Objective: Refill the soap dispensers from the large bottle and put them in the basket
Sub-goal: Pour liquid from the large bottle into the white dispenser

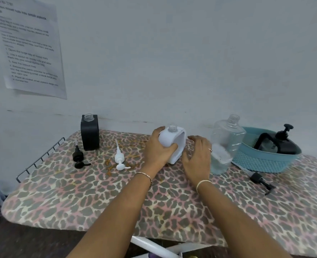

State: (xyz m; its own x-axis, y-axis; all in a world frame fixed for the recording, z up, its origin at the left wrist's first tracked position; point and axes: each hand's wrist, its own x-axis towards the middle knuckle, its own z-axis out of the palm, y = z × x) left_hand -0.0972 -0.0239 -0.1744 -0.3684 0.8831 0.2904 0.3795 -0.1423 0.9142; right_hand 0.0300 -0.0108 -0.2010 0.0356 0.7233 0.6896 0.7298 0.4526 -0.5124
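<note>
Head view first: what is the left hand [157, 149] doing?

— It grips the white dispenser [167, 139], fingers curled round its body. The dispenser is tipped to the right near the back of the leopard-print ironing board [98, 198], its neck open and with no pump on it.

— And the right hand [198, 155]?

— Open, fingers spread and loosely bent, holding nothing. It hovers just beside the white dispenser, between it and the large bottle [226, 138]. Whether it touches either one cannot be told.

— How does the large bottle stand?

— Upright, uncapped, clear, with liquid only in its lower part. It is just left of the teal basket [262, 164].

— Anything in the basket?

— One capped black dispenser [286, 144], leaning inside with its pump fitted.

— What else lies on the board?

— An open black dispenser [90, 135] stands upright at the back left, with no pump on it. In front of it lies a black pump [78, 157], and a white pump [120, 157] lies to that one's right, left of the hands. A long black pump [258, 178] lies in front of the basket.

— And the wall?

— A printed sheet [29, 47] is stuck at the upper left.
</note>
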